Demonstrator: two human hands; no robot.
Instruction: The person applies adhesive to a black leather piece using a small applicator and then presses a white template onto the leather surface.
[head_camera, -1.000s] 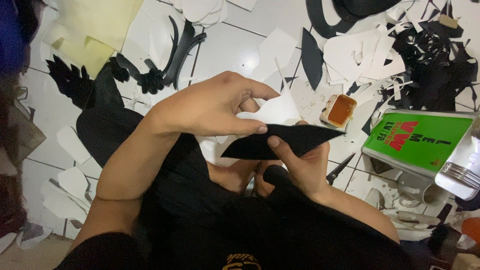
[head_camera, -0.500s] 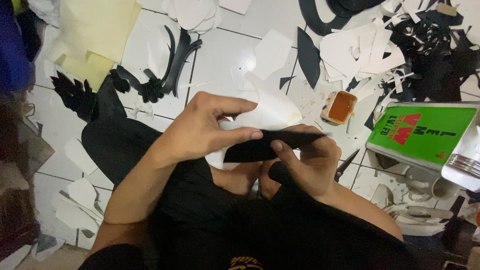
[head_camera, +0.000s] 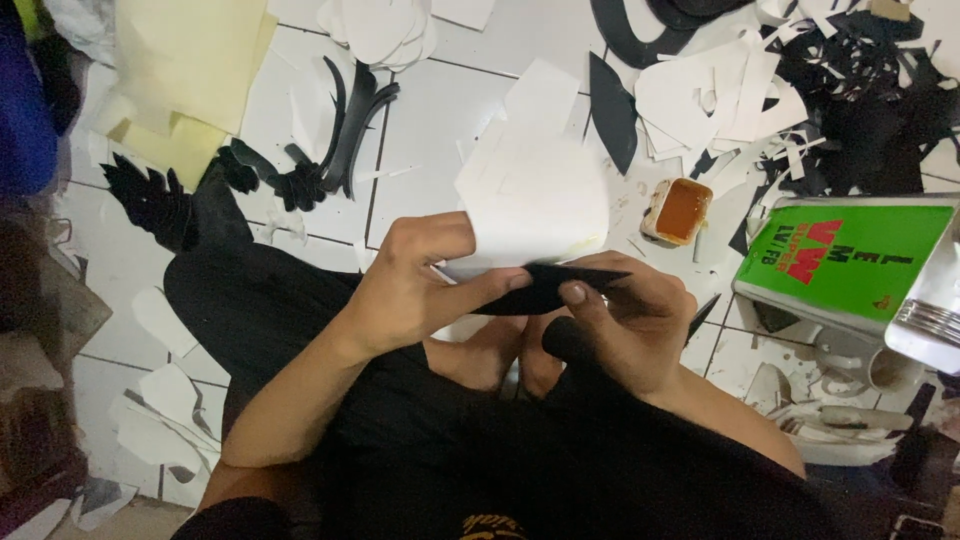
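STEP: joining white sheet (head_camera: 535, 200) to black pointed piece (head_camera: 545, 290), held above lap over tiled floor (head_camera: 430, 120) | LEFT: left hand (head_camera: 415, 285) pinches both | RIGHT: right hand (head_camera: 620, 320) grips piece's right end | NEXT: likely calls for aligned edges, firm pressing | NEAR: glue tub (head_camera: 680, 210) far right, green tin (head_camera: 850, 260).

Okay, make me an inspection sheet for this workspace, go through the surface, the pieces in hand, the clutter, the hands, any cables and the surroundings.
Surface: white tiled floor, largely covered in cuttings.
Job's things: pointed black piece and white sheet, both pinched between the hands.
Clutter: white offcuts, black scraps, curved black strips, cream sheets.
Hands: left hand grips the white sheet and the black piece; right hand grips the black piece from below.
Cables: nothing seen.
Surroundings: small tub of amber paste, green tin, the person's black clothing.
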